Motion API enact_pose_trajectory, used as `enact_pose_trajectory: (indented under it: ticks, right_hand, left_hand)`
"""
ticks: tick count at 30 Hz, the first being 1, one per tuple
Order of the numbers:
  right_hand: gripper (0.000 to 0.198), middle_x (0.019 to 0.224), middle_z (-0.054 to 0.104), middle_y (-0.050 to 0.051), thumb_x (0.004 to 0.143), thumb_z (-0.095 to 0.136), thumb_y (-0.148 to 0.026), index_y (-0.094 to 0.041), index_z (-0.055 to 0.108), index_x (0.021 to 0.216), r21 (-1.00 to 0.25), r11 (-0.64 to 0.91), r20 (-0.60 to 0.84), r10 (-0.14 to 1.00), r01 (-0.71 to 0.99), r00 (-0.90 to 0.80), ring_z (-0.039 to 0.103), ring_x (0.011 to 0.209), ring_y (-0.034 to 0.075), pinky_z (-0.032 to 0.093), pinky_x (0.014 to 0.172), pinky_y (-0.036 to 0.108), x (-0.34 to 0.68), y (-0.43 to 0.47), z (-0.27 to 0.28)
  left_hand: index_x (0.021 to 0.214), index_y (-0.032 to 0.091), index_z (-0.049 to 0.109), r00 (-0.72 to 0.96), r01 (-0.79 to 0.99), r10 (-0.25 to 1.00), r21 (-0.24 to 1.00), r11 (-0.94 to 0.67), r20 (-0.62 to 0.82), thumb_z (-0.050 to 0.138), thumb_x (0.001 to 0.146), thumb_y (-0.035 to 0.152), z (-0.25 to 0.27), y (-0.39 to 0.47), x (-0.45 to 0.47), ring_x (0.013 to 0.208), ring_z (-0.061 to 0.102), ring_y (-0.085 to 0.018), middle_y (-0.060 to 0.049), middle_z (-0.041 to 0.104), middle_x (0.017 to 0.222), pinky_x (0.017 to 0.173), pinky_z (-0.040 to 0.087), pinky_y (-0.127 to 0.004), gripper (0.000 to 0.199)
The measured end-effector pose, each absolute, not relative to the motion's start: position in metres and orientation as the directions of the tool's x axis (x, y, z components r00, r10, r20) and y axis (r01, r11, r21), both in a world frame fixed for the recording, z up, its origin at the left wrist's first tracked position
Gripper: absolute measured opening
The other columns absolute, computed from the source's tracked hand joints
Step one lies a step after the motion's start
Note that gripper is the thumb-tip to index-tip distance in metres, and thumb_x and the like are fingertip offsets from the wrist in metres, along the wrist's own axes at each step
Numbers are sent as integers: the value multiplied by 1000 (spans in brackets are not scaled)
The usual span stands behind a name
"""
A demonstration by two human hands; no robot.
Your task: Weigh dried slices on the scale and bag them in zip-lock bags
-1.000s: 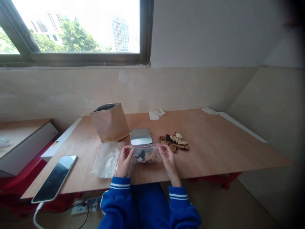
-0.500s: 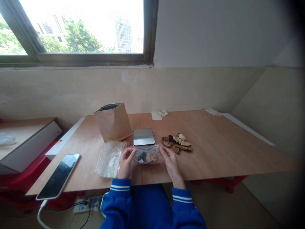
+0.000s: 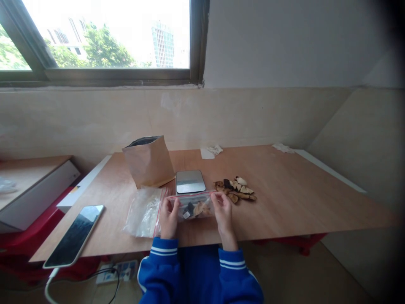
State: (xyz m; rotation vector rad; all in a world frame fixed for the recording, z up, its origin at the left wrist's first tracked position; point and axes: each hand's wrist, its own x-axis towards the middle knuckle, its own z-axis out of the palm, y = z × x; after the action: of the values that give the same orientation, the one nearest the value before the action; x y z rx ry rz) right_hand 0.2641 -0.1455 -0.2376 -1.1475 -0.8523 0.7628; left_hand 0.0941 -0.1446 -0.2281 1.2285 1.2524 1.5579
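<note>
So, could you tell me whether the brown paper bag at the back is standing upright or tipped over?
Upright: the brown paper bag stands on the table, its dark mouth open upward.

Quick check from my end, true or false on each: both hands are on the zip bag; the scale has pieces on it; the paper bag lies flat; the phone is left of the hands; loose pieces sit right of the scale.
1. Both the left hand and right hand hold the zip bag: true.
2. The scale carries pieces: false, its top is bare.
3. The paper bag lies flat: false, it stands upright, open.
4. The phone lies left of the hands: true.
5. Loose pieces sit right of the scale: true.
</note>
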Motion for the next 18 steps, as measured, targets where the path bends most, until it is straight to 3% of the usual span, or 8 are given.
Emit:
enact_pose_trajectory:
  ticks: [3, 7, 12, 18]
  right_hand:
    - [31, 82, 69, 6, 77, 60, -51, -21, 54, 79, -962, 236, 160, 894, -138, 419, 65, 78, 20, 52, 71, 33, 265, -149, -242]
    - [32, 89, 70, 7, 79, 58, -52, -22, 58, 85, -961, 171, 102, 949, -217, 298, 66, 81, 21, 53, 69, 32, 264, -149, -245]
    - [36, 91, 71, 3, 74, 67, -47, -23, 60, 99, -924, 126, 12, 954, -361, 301, 67, 83, 18, 53, 70, 28, 258, -152, -248]
    - [34, 89, 72, 7, 75, 66, -48, -17, 68, 89, -956, 119, 52, 969, -269, 243, 67, 84, 20, 53, 79, 34, 264, -150, -244]
  left_hand:
    - [84, 18, 60, -246, 7, 947, 977, -214, 209, 63, 79, 44, -232, -151, 96, 75, 58, -16, -1, 62, 75, 73, 45, -28, 27]
    - [83, 18, 60, -240, -130, 957, 972, -196, 161, 63, 79, 43, -234, -153, 98, 75, 58, -14, 0, 61, 76, 73, 45, -26, 26]
    - [90, 16, 64, -210, -183, 969, 968, -172, 132, 68, 75, 41, -235, -149, 101, 83, 61, -17, -3, 67, 83, 78, 46, -29, 30]
    - [84, 15, 68, -173, -112, 970, 975, -191, 171, 71, 72, 38, -227, -142, 102, 80, 62, -17, -3, 69, 80, 76, 46, -27, 26]
